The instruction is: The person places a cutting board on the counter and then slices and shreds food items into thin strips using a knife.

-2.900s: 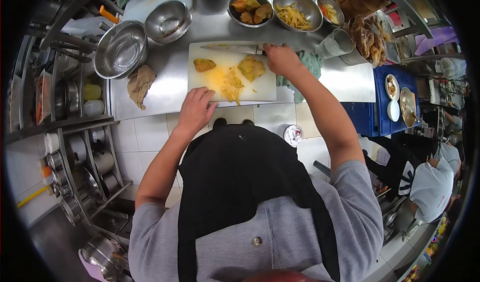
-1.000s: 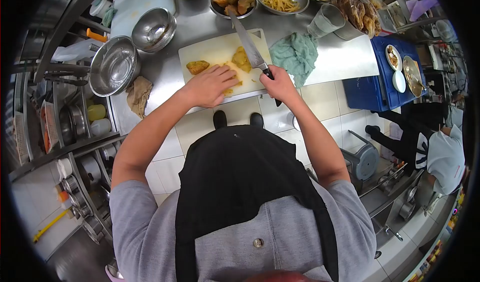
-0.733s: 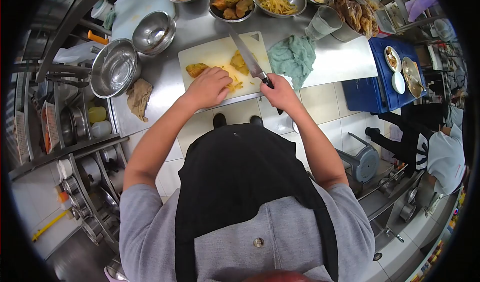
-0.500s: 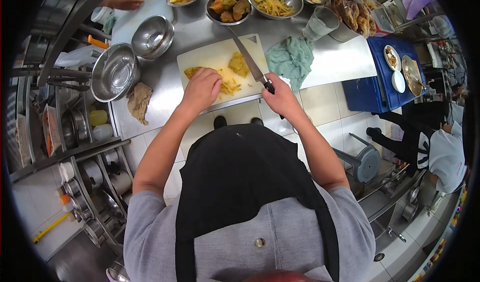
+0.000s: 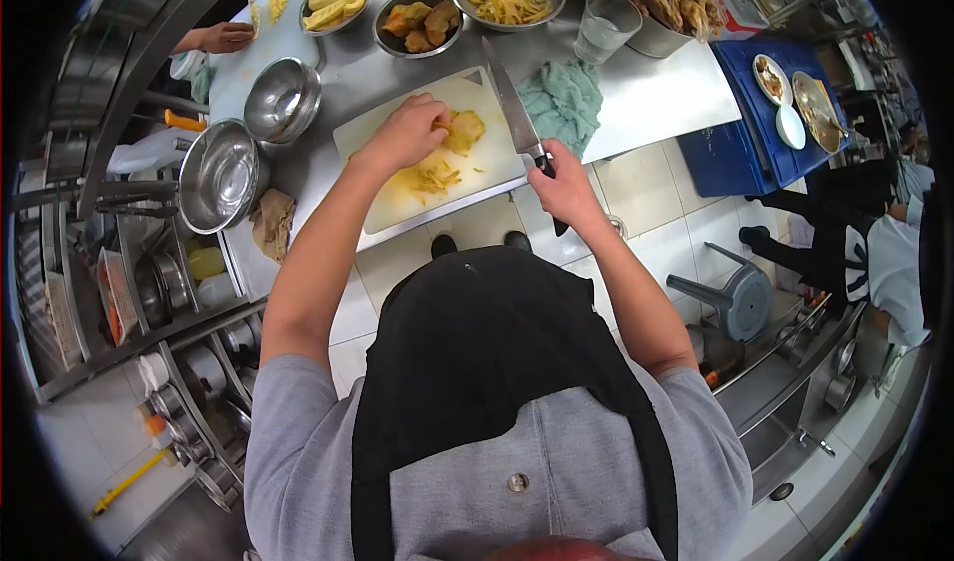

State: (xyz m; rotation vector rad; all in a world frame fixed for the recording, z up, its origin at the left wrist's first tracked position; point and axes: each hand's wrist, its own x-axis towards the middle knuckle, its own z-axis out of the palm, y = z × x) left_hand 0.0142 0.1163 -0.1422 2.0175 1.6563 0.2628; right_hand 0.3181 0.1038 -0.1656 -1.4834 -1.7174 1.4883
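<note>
My right hand is closed round the black handle of a large knife, its blade pointing away over the right edge of the white cutting board. Over the board, my left hand has its fingers curled down beside a yellow-green vegetable piece; its fingertips are partly hidden, and I cannot make out what they hold. Thin yellow strips lie on the board below that hand. A green cloth rests right of the knife.
Behind the board stand bowls of vegetable chunks, yellow strips and pale yellow pieces, and a clear container. Metal bowls and a brown cloth are at left. A co-worker's hand is at another board.
My left hand has gone from the board's left side, where it covered a vegetable piece, to beside the yellow-green piece. The knife has shifted right, off the board's middle. The view has turned slightly.
</note>
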